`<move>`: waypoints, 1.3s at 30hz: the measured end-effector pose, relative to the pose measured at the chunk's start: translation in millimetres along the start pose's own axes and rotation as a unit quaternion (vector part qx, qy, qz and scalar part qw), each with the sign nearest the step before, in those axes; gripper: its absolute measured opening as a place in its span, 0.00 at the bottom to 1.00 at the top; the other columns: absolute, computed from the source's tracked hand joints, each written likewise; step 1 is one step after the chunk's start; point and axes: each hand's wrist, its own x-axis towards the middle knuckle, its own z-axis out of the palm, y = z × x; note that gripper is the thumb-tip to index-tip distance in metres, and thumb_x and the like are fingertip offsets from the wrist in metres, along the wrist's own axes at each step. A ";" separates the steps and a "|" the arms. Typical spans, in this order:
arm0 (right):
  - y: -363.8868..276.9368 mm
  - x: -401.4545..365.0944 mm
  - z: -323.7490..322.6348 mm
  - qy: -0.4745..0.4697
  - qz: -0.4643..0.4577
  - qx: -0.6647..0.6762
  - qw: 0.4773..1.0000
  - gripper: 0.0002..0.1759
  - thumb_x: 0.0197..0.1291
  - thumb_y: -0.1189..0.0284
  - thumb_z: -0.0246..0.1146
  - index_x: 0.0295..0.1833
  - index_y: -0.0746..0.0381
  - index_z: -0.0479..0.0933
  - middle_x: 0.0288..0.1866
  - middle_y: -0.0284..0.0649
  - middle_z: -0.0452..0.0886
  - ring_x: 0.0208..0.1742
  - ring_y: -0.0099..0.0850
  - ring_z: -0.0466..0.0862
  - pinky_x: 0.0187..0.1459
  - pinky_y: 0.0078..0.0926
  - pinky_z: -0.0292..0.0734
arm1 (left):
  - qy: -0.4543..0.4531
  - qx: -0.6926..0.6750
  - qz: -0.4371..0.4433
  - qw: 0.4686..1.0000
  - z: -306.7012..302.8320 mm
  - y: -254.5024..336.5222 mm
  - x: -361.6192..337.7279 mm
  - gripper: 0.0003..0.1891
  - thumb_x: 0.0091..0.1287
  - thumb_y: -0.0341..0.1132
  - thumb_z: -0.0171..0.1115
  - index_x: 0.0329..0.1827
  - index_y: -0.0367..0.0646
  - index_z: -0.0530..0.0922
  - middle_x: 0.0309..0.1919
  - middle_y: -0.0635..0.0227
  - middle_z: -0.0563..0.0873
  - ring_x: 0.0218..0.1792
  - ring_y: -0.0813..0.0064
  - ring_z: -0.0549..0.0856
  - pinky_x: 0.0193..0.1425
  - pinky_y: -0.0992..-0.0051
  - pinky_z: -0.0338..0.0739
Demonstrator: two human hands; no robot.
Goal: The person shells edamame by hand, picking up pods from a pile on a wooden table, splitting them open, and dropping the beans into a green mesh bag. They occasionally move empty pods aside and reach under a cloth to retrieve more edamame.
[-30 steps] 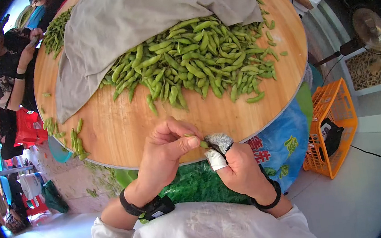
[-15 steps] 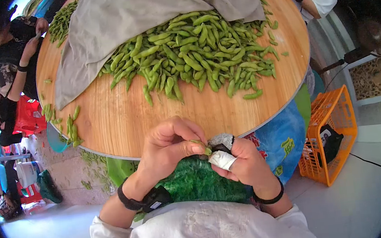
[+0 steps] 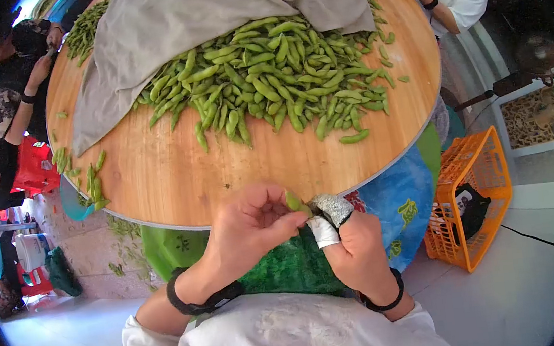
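Observation:
My left hand (image 3: 246,233) is closed, pinching a green soybean pod (image 3: 294,201) between thumb and fingertips just off the near edge of the round wooden table (image 3: 176,177). My right hand (image 3: 355,242) meets it from the other side. White wrapping covers one of its digits and a grey sleeve another; these close on the lower end of the same pod. The exact contact there is partly hidden. Beyond both hands lies a large pile of soybean pods (image 3: 267,79), its back part under a grey-brown cloth (image 3: 206,11).
A few loose pods (image 3: 95,185) lie at the table's left edge. An orange plastic crate (image 3: 463,207) stands on the floor at right, holding a black item. Co-workers' arms (image 3: 29,98) show at far left and upper right. Green material (image 3: 294,269) covers my lap.
The pod now stands more upright and shows more between my hands. My right hand has turned, its wrapped digit pointing more upward. The whole view has shifted slightly.

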 end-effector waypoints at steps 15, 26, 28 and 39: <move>5.9 -0.8 -4.1 -0.018 -0.040 -0.048 0.998 0.09 0.51 0.76 0.63 0.39 0.65 0.77 0.25 0.48 0.78 0.26 0.44 0.81 0.26 0.34 0.75 | -0.051 -0.025 -0.060 0.997 -2.0 -3.7 -2.8 0.07 0.60 0.24 0.62 0.38 0.34 0.74 0.32 0.65 0.83 0.33 0.79 0.84 0.37 0.81 0.81; 16.0 -2.9 -2.4 -0.034 0.253 0.423 0.869 0.04 0.54 0.76 0.62 0.33 0.65 0.76 0.19 0.32 0.75 0.16 0.21 0.70 0.18 0.20 0.63 | -0.065 -0.100 -0.086 0.989 -2.7 -13.6 0.9 0.06 0.62 0.26 0.60 0.39 0.35 0.74 0.28 0.68 0.81 0.31 0.79 0.83 0.34 0.80 0.80; 12.2 -1.2 0.9 0.005 0.188 0.293 0.938 0.06 0.53 0.74 0.63 0.32 0.66 0.76 0.19 0.33 0.75 0.17 0.24 0.71 0.20 0.23 0.66 | -0.050 0.051 -0.025 0.997 1.2 -11.8 -2.1 0.06 0.63 0.26 0.59 0.40 0.35 0.74 0.28 0.69 0.81 0.31 0.80 0.82 0.33 0.81 0.79; 13.0 1.9 -15.5 -0.065 0.176 0.311 0.932 0.05 0.54 0.73 0.62 0.34 0.64 0.79 0.19 0.29 0.76 0.20 0.16 0.72 0.20 0.18 0.64 | -0.107 0.001 -0.123 0.987 -3.1 -4.6 -4.6 0.05 0.64 0.29 0.59 0.39 0.36 0.77 0.27 0.73 0.80 0.28 0.87 0.78 0.31 0.85 0.73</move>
